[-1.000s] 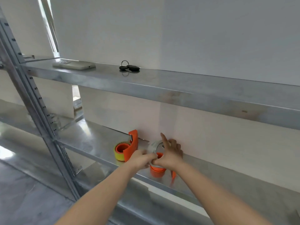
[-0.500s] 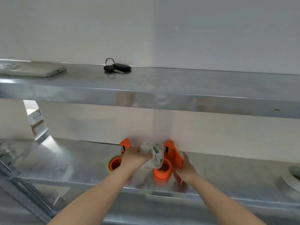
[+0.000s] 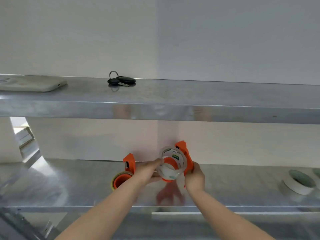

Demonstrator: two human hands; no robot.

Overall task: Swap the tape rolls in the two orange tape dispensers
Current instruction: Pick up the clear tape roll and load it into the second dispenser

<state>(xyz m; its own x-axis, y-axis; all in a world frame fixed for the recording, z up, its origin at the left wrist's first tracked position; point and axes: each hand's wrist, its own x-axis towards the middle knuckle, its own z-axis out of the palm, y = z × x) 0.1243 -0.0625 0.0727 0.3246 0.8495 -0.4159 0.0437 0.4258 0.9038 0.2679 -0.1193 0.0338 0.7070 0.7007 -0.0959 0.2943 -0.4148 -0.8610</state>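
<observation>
Clear tape roll gripped at the right-hand dispenser

Fingers (image 3: 156, 163) of the left hand (image 3: 147, 172) are curled closed on the near-left rim of the clear tape roll (image 3: 172, 164), which stands tilted, its open ring facing up and toward the camera. Inside and behind that ring shows the orange hub of the right orange dispenser (image 3: 186, 156), so the roll sits over or partly around the hub; whether it is seated or lifted free cannot be told. The right hand (image 3: 194, 177) closes around the lower right edge of that dispenser, its fingers wrapped behind the orange body, just right of the roll.

Left of the left-hand fingers, partly hidden behind the wrist, stands the left orange dispenser (image 3: 129, 162), and below it, touching it, a yellow-edged tape roll (image 3: 120, 180) with an orange core. All of these rest on or just above the lower metal shelf (image 3: 69, 184).

Well to the right of the right-hand fingers a white tape roll (image 3: 298, 183) lies on the same shelf. Above both hands, on the upper shelf (image 3: 207, 99), lie a set of keys (image 3: 121, 80) and, far left, a phone (image 3: 32, 83) in a pale case.
</observation>
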